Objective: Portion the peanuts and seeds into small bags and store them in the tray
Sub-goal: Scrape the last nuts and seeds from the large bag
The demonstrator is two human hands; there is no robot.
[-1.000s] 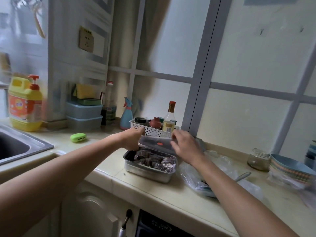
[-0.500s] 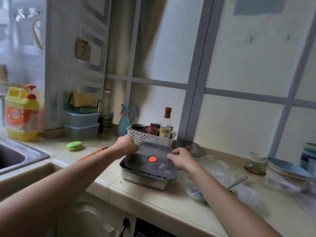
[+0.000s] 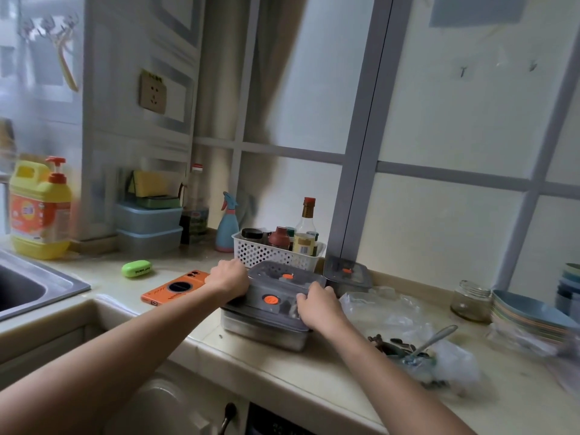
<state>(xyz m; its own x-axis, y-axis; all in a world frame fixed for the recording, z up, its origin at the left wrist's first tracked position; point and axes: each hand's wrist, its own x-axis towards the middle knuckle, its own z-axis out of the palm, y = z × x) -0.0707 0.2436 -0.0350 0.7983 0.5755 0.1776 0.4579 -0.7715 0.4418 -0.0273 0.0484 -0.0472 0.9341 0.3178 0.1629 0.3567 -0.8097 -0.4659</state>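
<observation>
Pale kitchen counter (image 3: 251, 362), right of the sink (image 3: 18, 290), carries the steel tray (image 3: 266, 332). Left hand (image 3: 230, 279) curls over the left end of the grey lid (image 3: 279, 304); right hand (image 3: 317, 306) clamps its right end. Best to press both ends down evenly until the rim seats all round. Lid is translucent, with an orange round plug; something dark shows dimly beneath. Loose seeds (image 3: 392, 343) lie further right

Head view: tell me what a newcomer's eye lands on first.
The left hand and right hand grip an orange-buttoned grey lid on the steel tray at the counter's middle. An orange phone lies just left of it, and a yellow detergent jug stands by the sink, far left.
</observation>
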